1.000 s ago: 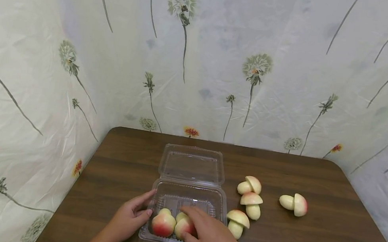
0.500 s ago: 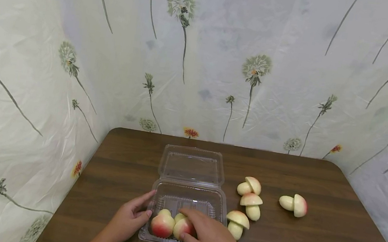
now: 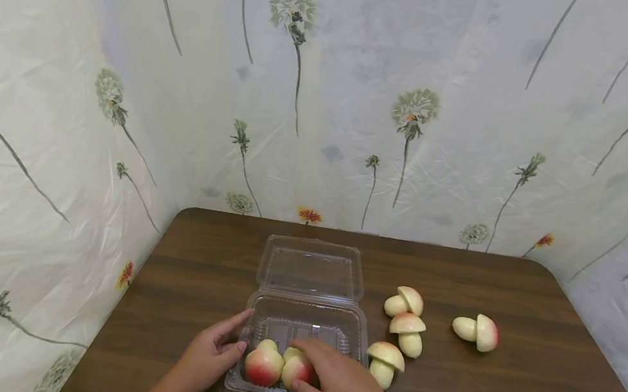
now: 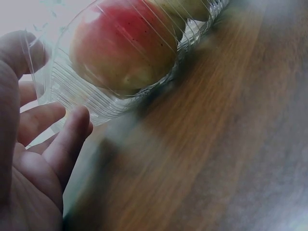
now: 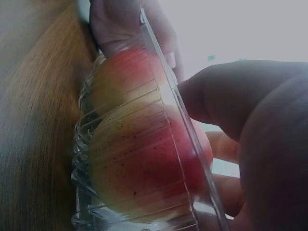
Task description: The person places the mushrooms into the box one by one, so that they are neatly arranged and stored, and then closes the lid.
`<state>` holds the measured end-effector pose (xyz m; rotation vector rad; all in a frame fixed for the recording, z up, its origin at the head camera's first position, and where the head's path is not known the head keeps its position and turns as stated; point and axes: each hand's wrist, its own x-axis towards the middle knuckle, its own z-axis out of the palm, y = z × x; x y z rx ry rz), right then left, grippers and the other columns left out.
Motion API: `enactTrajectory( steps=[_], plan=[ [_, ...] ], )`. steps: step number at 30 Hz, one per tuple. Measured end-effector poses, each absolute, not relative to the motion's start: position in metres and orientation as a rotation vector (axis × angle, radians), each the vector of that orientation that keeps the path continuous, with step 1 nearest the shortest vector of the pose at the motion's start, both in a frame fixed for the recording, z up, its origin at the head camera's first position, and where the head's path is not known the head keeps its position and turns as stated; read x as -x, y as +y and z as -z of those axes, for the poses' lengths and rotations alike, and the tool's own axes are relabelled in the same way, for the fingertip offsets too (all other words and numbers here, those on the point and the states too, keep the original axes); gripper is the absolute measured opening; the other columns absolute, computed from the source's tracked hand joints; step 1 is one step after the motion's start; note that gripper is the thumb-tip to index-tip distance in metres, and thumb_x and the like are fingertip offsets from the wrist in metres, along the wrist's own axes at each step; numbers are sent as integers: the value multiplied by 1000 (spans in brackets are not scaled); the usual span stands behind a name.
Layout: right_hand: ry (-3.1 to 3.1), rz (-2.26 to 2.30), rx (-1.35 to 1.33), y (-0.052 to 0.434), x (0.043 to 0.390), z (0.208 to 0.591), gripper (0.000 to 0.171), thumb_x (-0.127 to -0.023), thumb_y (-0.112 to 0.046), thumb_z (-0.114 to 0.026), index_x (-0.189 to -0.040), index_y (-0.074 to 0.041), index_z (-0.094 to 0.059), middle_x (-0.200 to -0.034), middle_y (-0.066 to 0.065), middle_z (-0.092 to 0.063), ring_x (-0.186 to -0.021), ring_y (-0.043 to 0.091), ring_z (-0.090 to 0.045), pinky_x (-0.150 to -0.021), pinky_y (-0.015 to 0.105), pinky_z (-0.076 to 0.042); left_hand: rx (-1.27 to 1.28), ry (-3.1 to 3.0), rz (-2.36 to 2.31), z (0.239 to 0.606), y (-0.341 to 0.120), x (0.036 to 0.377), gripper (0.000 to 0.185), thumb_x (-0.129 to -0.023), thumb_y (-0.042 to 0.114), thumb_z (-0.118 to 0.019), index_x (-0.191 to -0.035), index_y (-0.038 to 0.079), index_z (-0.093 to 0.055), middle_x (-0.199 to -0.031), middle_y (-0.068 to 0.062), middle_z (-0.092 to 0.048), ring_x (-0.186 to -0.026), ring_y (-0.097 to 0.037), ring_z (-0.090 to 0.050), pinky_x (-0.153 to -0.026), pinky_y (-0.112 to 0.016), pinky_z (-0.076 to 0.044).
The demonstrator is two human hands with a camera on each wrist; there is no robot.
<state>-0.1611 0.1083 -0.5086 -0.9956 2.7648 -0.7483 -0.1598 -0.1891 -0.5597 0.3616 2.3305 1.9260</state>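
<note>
A hinged clear plastic container lies unfolded on the table, its lid tipped away at the back. Two glossy model mushrooms with red and cream caps sit side by side at its front. My right hand grips the right mushroom, fingers over the far side and thumb on the near side. The left mushroom is untouched by that hand. At the container's left rim, my left hand rests its thumb and relaxed fingers against the wall. The left wrist view shows these fingers beside the ribbed plastic.
Right of the container, three more mushrooms form a loose row on the brown wooden table. Another mushroom lies alone farther right. Floral sheeting hangs behind and along both sides of the table.
The held mushroom has shifted very slightly within the container over the last second, with my right hand still on it. My left hand and the loose mushrooms have stayed put.
</note>
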Motion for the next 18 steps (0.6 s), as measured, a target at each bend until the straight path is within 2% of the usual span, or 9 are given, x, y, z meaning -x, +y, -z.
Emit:
enactTrajectory(
  steps=[5, 12, 18],
  plan=[
    [2750, 788, 993, 110, 159, 507, 55, -103, -59, -57, -148, -28, -54, -141, -12, -60, -128, 11, -60, -102, 42, -55, -354, 2330, -1930, 558, -189, 159, 58, -103, 8, -65, -158, 12, -47, -150, -29, -53, -122, -35, -64, -88, -22, -57],
    [2733, 878, 975, 112, 158, 507, 51, -105, -57, -56, -147, -29, -55, -142, -13, -59, -132, 12, -58, -106, 44, -53, -356, 2325, -1932, 560, -189, 159, 58, -103, 8, -64, -158, 10, -47, -154, -29, -50, -132, -39, -59, -95, -21, -55],
    [2721, 976, 969, 114, 159, 507, 46, -107, -48, -56, -147, -27, -57, -144, -14, -58, -133, 12, -57, -105, 43, -53, -351, 2342, -1926, 560, -188, 159, 58, -102, 7, -65, -157, 9, -47, -157, -27, -48, -135, -39, -56, -96, -20, -54]
  ],
)
